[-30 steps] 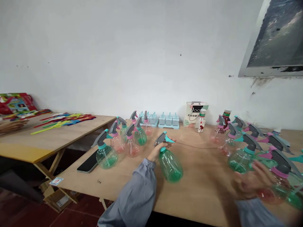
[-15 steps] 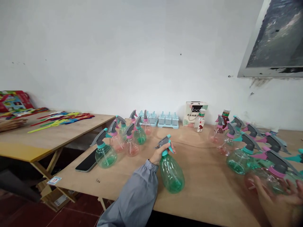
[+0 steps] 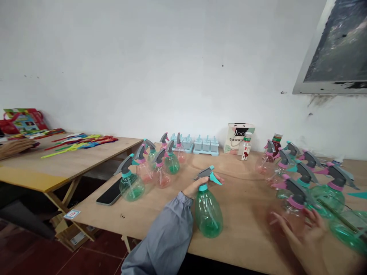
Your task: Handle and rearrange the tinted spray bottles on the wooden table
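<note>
My left hand (image 3: 197, 185) is wrapped round the neck of a green spray bottle (image 3: 208, 212) with a grey and teal trigger head, standing upright near the middle of the wooden table (image 3: 246, 229). My right hand (image 3: 304, 233) grips the belly of a pink spray bottle (image 3: 286, 210) with a grey and pink head, lifted just off the table at the right. The hand is blurred by motion.
A cluster of spray bottles (image 3: 151, 168) stands at the table's left, beside a black phone (image 3: 110, 192). More spray bottles (image 3: 312, 175) crowd the right side. Ice-lolly moulds (image 3: 205, 146), a small box (image 3: 238, 133) and small bottles line the wall. A second table (image 3: 57, 164) at left holds coloured strips.
My right hand has taken up a pink bottle from the right cluster and brought it leftward. My left hand has stood the green bottle more upright.
</note>
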A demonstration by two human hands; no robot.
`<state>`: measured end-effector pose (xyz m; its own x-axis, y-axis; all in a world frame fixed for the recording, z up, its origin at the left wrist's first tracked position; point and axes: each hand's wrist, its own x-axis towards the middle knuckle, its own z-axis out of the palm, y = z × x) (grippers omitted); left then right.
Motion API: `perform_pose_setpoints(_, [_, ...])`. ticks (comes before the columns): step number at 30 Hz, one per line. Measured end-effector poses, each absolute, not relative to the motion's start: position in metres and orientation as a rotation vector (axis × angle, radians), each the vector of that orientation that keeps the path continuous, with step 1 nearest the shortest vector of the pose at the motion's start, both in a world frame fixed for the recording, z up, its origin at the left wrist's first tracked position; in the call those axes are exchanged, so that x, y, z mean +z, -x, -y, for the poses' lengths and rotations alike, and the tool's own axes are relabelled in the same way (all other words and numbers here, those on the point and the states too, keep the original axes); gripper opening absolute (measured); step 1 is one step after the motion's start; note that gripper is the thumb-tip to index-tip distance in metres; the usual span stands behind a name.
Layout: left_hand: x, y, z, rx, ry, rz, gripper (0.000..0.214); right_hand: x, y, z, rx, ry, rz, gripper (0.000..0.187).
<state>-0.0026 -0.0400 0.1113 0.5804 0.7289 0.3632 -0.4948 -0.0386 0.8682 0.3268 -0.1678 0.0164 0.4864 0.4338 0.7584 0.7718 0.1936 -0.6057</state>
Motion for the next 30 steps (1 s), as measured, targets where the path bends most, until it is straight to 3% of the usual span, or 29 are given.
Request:
perform_pose_setpoints(6, [0.104,-0.007,0.032,1.241,-1.168,-0.348,0.051,0.024,-0.278,0.116,-0.337,1.461,1.360,0.096])
perform_pose_setpoints(9, [0.105,-0.006,0.034,1.193,-1.222,-0.284,0.057,0.026,-0.255,0.090,-0.234,1.381,1.434,0.092])
perform_pose_setpoints(17, [0.119,0.012,0.055,1.218,-1.465,-0.448,0.047,0.018,-0.224,0.045,0.000,1.253,1.355,0.099])
perform_pose_setpoints(20, [0.132,0.048,0.074,1.316,-1.678,-0.637,0.043,0.012,-0.225,0.046,0.083,1.239,1.357,0.096])
perform_pose_setpoints(25, [0.136,0.137,0.095,1.547,-1.689,-1.331,0.034,0.009,-0.230,0.050,0.116,1.196,1.361,0.080])
perform_pose_setpoints(30, [0.113,0.182,0.079,1.839,-1.504,-1.555,0.043,0.006,-0.228,0.046,0.150,1.189,1.327,0.083])
